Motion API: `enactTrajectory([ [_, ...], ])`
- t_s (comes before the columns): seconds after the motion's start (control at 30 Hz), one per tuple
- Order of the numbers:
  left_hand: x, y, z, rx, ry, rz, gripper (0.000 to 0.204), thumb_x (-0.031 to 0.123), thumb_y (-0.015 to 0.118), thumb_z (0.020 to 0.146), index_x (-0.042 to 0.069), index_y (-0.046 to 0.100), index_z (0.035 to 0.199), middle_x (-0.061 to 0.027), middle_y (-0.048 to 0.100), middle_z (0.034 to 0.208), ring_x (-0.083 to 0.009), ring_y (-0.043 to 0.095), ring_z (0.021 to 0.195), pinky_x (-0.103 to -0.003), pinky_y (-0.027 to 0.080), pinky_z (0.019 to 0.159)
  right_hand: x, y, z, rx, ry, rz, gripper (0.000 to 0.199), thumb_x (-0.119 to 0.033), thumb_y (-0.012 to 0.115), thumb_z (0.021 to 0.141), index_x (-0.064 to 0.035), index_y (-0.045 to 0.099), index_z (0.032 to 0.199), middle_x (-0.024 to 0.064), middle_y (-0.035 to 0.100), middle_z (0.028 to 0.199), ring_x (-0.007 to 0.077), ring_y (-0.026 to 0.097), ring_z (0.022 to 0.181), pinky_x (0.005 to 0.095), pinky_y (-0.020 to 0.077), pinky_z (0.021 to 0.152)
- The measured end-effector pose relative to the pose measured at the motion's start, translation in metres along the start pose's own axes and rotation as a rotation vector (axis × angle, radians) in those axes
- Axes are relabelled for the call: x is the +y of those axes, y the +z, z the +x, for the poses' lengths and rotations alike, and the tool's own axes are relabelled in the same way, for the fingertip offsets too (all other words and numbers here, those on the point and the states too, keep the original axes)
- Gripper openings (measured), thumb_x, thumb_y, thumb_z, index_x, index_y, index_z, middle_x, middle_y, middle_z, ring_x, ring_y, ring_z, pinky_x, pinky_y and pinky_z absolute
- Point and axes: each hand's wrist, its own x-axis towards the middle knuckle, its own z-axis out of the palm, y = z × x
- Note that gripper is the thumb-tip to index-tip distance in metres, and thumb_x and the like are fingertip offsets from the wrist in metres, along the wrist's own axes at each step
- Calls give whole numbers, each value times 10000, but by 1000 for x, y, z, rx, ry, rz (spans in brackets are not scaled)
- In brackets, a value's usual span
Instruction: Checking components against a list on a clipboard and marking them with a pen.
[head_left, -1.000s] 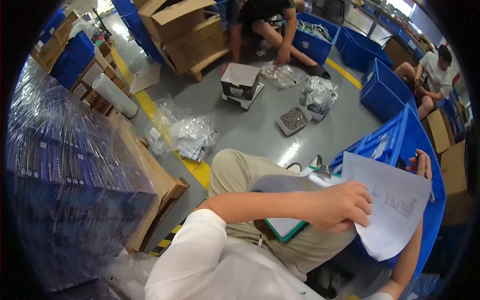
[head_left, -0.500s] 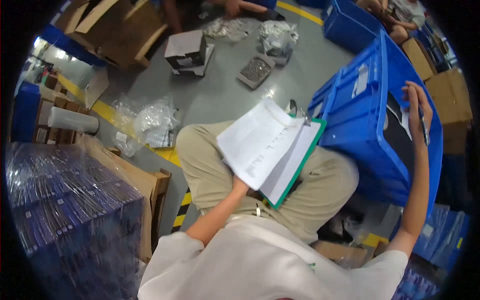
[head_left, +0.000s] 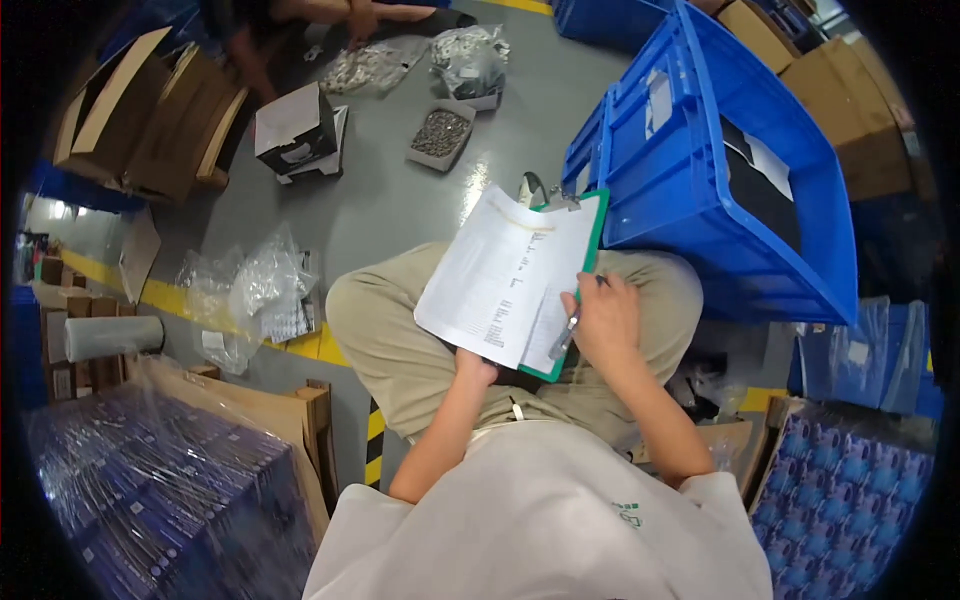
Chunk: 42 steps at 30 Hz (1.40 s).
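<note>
Head view: clipboard (head_left: 560, 300) with paper sheets (head_left: 500, 275) rests on lap. Left hand (head_left: 473, 368) under clipboard's lower left edge, fingers hidden behind sheets, grip cannot be judged. Right hand (head_left: 603, 320) at clipboard's right edge, fingers closed around pen (head_left: 563, 335). Blue crate (head_left: 700, 190) right of clipboard, touching it.

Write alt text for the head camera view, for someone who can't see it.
Seen from above, a seated person rests a green clipboard of printed sheets on their lap; the left hand supports it from below and the right hand holds a pen at its edge. A blue plastic crate stands beside their knee on a grey floor.
</note>
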Motion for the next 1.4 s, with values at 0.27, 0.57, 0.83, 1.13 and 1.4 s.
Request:
enactTrajectory([
  [0.27,-9,7,-15,345,138,250,306,242,487,894,69,550,1138,-96,599,1113,-227,590,971,-397,496,778,-30,45,-4,3,341,550,254,-52,619,715,-20,577,963,156,629,706,336,589,637,407,451,609],
  [0.57,15,40,-56,213,290,43,440,375,426,864,86,468,1194,-52,493,1234,-254,467,1126,-429,348,956,-22,38,-34,302,432,733,213,1,580,728,-54,628,928,137,564,598,176,561,522,308,433,516],
  [0.83,41,61,-51,271,385,464,400,190,472,902,10,421,1256,-122,517,1224,-272,507,1108,-408,426,927,-27,1,-65,281,393,851,190,-38,622,744,-59,623,933,69,519,563,99,450,484,257,373,476],
  [1.13,106,144,-169,-164,585,415,404,141,429,912,-17,382,1281,-130,504,1241,-249,502,1122,-389,417,951,38,-160,-100,501,329,854,188,73,621,670,-32,617,825,-25,547,720,44,488,634,195,385,564],
  [1.4,122,163,-165,-154,697,342,394,109,455,911,-29,377,1273,-147,501,1236,-257,505,1124,-394,413,965,104,-292,-72,1044,359,915,231,-100,549,802,-36,569,1022,74,570,950,155,564,850,264,460,786],
])
